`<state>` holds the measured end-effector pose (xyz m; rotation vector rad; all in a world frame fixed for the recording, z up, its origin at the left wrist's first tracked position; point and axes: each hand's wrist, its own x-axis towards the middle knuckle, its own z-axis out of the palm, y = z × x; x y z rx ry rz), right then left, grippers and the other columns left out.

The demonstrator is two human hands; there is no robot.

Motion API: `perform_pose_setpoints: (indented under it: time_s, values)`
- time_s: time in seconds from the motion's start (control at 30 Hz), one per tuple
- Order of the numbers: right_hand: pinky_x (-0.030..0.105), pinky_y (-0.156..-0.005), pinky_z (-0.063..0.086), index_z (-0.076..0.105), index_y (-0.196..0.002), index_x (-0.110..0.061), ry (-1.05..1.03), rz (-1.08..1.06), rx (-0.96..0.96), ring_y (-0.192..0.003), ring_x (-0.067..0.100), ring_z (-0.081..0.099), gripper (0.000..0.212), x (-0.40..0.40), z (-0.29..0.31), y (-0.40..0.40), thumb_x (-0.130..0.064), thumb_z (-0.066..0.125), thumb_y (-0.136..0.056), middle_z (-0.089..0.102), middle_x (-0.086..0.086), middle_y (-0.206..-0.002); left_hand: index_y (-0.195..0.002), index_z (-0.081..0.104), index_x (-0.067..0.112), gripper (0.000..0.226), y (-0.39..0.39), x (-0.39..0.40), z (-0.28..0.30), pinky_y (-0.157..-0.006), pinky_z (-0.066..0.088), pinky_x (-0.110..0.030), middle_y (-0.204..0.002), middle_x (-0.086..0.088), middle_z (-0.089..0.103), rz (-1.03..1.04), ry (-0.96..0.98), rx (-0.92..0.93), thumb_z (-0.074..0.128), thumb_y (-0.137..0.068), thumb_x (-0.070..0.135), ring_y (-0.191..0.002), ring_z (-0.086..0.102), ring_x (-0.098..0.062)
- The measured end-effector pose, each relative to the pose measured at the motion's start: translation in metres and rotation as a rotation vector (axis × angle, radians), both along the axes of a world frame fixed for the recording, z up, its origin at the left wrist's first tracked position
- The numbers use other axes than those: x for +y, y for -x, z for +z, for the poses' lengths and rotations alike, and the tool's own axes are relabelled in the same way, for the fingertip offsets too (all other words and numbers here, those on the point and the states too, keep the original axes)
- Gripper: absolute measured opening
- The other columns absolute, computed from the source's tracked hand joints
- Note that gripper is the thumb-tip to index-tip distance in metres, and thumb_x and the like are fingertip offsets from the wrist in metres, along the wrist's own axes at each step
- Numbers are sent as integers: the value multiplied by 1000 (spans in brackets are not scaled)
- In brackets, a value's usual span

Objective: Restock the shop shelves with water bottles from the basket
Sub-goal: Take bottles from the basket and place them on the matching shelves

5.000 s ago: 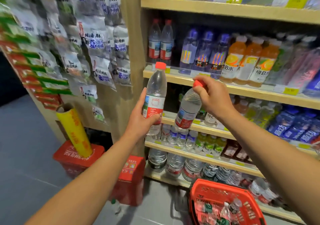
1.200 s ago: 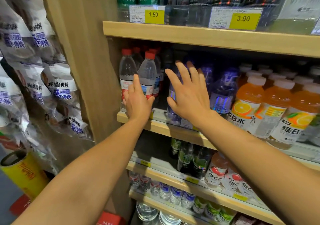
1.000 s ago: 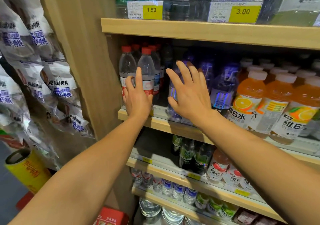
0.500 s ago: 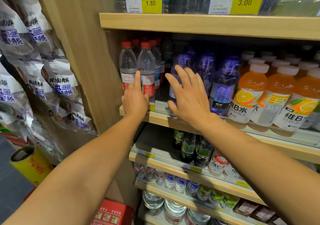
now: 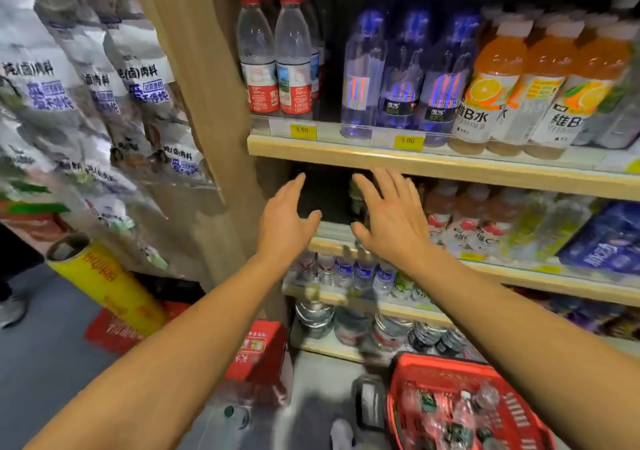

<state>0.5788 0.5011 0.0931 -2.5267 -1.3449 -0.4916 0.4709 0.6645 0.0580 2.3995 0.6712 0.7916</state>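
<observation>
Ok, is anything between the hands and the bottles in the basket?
Nothing visible. Both hands, left hand and right hand, are open and empty at the shelf; the red basket sits below right, bottles exposed at its open top.

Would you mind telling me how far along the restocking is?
Done: two red-capped clear water bottles stand at the shelf front. In hand: nothing; the left hand and right hand are open and empty. Left: more bottles lie in the red plastic basket on the floor.
</observation>
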Motion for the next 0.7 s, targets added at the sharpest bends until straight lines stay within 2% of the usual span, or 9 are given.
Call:
perform_pose_setpoints:
  time_s: [0.07, 0.13, 0.23, 0.3, 0.37, 0.5, 0.57, 0.63, 0.7]
  values:
    - [51, -117, 17, 31, -151, -20, 52, -21, 65, -146, 34, 17, 81, -16, -20, 22, -41, 68, -82, 24, 10, -158, -150, 38, 12, 72, 21, -18, -20, -115, 34, -41, -150, -10, 46, -54, 15, 50, 72, -88, 25, -139, 42, -26]
    - [51, -118, 17, 30, -151, -21, 94, -52, 125, -146, 34, 17, 80, -34, -41, 41, -42, 67, -83, 23, 9, -158, -147, 43, 11, 70, 40, -38, -39, -109, 38, -39, -145, -12, 52, -100, 29, 88, 74, -85, 22, -133, 48, -30]
    - [53, -113, 26, 38, -145, -17, 125, -87, 169, -141, 38, 26, 79, -70, -73, 67, -43, 69, -78, 31, 12, -153, -145, 47, 8, 70, 65, -71, -65, -103, 40, -35, -138, -14, 56, -180, 35, 133, 76, -82, 21, -124, 54, -32]
    - [52, -112, 28, 37, -145, -17, 163, -121, 237, -140, 38, 27, 80, -97, -93, 81, -43, 70, -77, 32, 13, -152, -149, 41, 11, 73, 78, -91, -81, -109, 35, -36, -147, -13, 49, -240, 53, 202, 74, -85, 26, -134, 46, -29]
    - [50, -116, 23, 33, -148, -20, 200, -183, 304, -143, 36, 22, 79, -124, -112, 92, -46, 66, -81, 26, 12, -155, -154, 33, 19, 76, 84, -112, -95, -118, 29, -38, -156, -9, 37, -295, 80, 292, 69, -89, 33, -144, 33, -26]
    - [46, -117, 20, 33, -148, -20, 189, -298, 428, -144, 32, 20, 79, -180, -142, 109, -44, 63, -80, 24, 10, -157, -155, 28, 26, 77, 84, -158, -123, -120, 23, -38, -160, -5, 30, -394, 124, 388, 67, -89, 36, -147, 27, -23]
    - [49, -114, 26, 39, -146, -15, 176, -344, 455, -140, 36, 29, 79, -210, -157, 113, -38, 71, -78, 33, 14, -153, -153, 33, 20, 77, 80, -182, -135, -119, 26, -42, -158, -8, 34, -449, 109, 395, 69, -87, 30, -146, 31, -25]
    - [50, -107, 38, 47, -140, -12, 197, -409, 454, -131, 38, 43, 79, -244, -175, 112, -39, 78, -72, 45, 17, -144, -149, 40, 13, 75, 73, -207, -148, -111, 37, -44, -148, -16, 48, -550, 55, 389, 73, -82, 25, -137, 44, -29]
    - [47, -102, 43, 49, -136, -13, 218, -487, 480, -125, 35, 49, 77, -278, -191, 109, -48, 75, -72, 49, 15, -139, -142, 43, 17, 71, 63, -230, -165, -101, 42, -36, -132, -18, 60, -627, 47, 353, 74, -79, 23, -123, 51, -24]
